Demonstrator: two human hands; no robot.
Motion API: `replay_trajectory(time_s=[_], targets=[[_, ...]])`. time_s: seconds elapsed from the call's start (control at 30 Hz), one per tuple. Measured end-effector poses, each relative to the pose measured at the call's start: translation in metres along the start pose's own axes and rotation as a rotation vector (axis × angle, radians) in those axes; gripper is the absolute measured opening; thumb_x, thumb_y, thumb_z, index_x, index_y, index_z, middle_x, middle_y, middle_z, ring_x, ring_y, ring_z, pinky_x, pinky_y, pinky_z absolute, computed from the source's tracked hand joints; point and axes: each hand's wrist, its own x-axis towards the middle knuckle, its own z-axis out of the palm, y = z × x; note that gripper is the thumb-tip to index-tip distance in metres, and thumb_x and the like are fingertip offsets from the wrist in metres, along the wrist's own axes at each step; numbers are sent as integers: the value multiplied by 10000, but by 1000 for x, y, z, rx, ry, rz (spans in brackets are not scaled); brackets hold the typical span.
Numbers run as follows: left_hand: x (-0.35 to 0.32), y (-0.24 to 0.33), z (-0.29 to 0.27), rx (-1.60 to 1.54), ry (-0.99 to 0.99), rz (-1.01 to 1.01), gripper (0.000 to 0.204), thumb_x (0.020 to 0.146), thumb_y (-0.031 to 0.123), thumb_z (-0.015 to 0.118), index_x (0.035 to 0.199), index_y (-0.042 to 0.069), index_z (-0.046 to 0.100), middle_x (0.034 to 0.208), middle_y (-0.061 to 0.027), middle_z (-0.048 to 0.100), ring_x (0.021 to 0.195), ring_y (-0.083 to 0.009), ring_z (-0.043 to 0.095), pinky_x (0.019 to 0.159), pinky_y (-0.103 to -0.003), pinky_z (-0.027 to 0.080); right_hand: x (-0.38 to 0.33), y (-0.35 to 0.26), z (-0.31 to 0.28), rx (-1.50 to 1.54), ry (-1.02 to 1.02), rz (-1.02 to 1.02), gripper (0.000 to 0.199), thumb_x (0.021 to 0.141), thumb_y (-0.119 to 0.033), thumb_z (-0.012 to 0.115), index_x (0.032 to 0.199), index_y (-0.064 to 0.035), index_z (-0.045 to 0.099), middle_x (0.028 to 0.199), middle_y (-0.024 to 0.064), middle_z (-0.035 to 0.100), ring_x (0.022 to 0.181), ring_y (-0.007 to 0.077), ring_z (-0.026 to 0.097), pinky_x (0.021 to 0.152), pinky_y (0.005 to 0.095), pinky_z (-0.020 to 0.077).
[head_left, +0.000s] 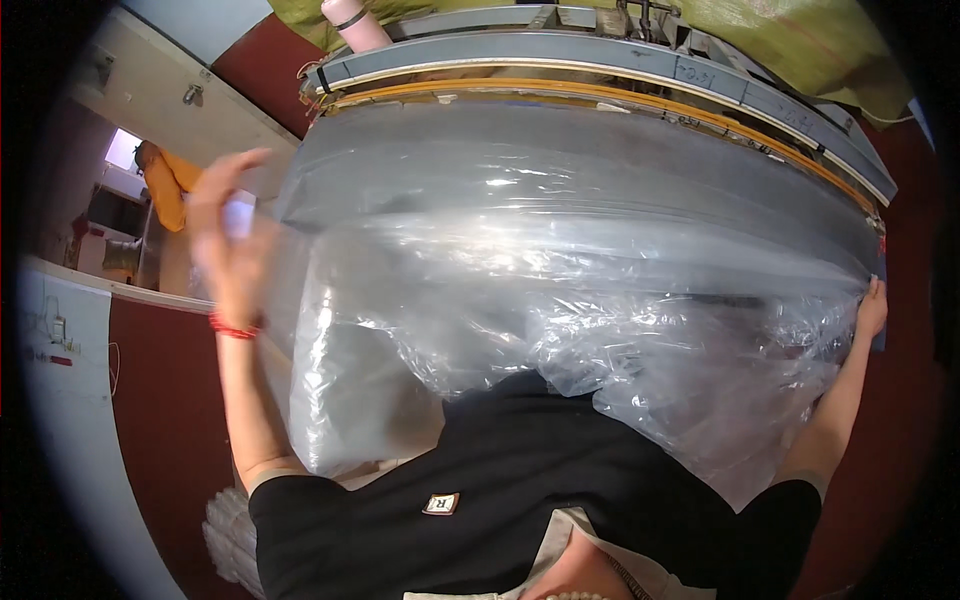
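A wide clear plastic sheet [450,245] spreads in front of me over a grey surface, its near part crumpled and hanging against my body. At its right edge my right hand [872,306] is closed, the fingertips pinching the plastic and drawing folds toward them. My left hand [232,240], with a red bracelet on the wrist, is raised just beyond the sheet's left edge. It is smeared by motion, but its fingers are stretched and apart, with nothing seen in them.
Along the far side runs a long grey metal bar [600,50] of a machine, with an orange strip [480,84] below it. A pink bottle [357,25] stands at its left end. Behind lies yellow-green sheeting [800,45]. Bundled clear plastic [232,540] is at lower left.
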Motion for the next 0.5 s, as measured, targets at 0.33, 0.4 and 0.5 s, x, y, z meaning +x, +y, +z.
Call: replay_trajectory(time_s=[0.33, 0.4, 0.5], targets=[[-79, -68, 56, 476, -188, 51, 276, 546, -78, 482, 773, 54, 570, 733, -83, 551, 732, -247, 535, 697, -342, 402, 4, -8, 7, 7, 13, -1, 370, 881, -417, 347, 985, -108, 522, 907, 191, 561, 838, 397, 513, 665, 444, 406], [-56, -99, 6, 284, -290, -224, 220, 600, -60, 463, 760, 46, 570, 720, -87, 562, 701, -210, 547, 674, -301, 422, 2, -6, 5, 24, 14, 6, 369, 882, -415, 347, 983, -107, 523, 909, 193, 559, 839, 397, 510, 667, 442, 404], [-9, -135, -67, -428, -458, -659, 182, 675, -30, 463, 820, 23, 557, 762, -73, 597, 734, -128, 557, 669, -265, 429, 6, 1, 7, 74, 3, 1, 373, 882, -416, 347, 979, -101, 522, 917, 189, 557, 841, 395, 507, 669, 437, 401]])
